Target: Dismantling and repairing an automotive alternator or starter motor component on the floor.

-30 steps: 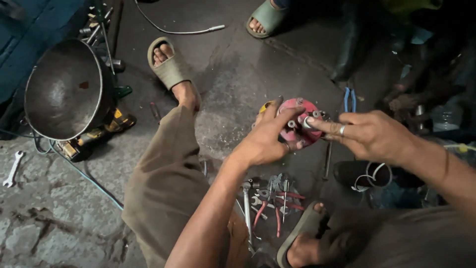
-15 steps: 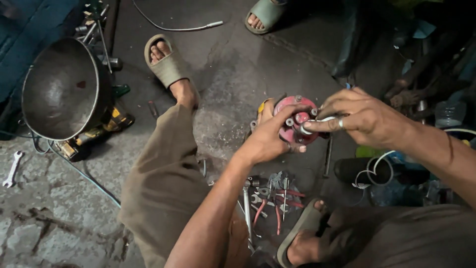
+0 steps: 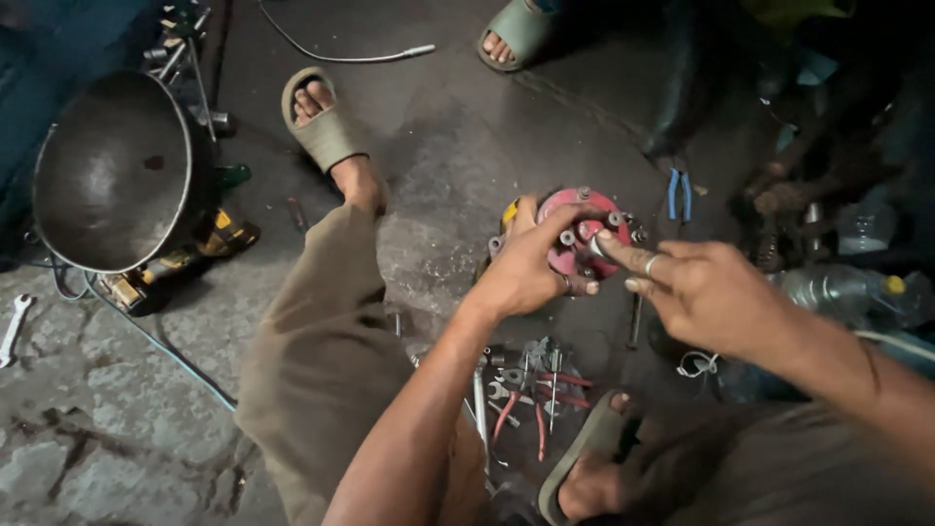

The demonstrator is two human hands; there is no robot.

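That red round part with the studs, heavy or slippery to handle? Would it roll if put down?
The red round part looks like solid metal with studs, so probably heavy for its size; the left hand wraps its edge while the right hand works a stud. It looks rigid. Its grimy look suggests a slippery surface. Set on edge it might roll; flat, likely stable.

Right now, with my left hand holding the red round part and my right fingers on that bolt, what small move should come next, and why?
Probably keep turning the bolt with the right hand while the left hand steadies the red round part. The fingertips pinch it bare, and the pliers and spanners lie unused on the floor below.
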